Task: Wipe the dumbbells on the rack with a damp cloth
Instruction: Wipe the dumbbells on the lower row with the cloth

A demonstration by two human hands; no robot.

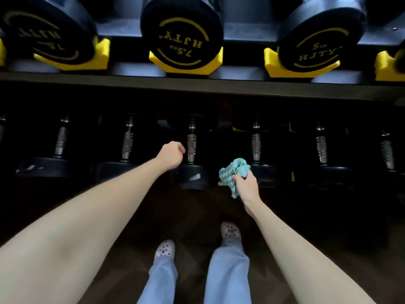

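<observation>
Right grip (246, 187) clutches cloth (233, 172); left grip (171, 153) curled, empty, beside dumbbell (191, 148) lying front-to-back.

Dark brown wood-patterned floor (192, 270), dim and deeply shadowed, faint sheen toward the near edge

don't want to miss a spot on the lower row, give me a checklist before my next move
1. Grip on the green cloth: ok, the right hand pinches it.
2. Dampness: cannot tell.
3. Free left hand: ok, curled beside the middle handle, holding nothing.
4. Clean head below that handle: not ok, a pale smudge shows.
5. Feet back from the rack: ok, both clogs stand clear.
</observation>
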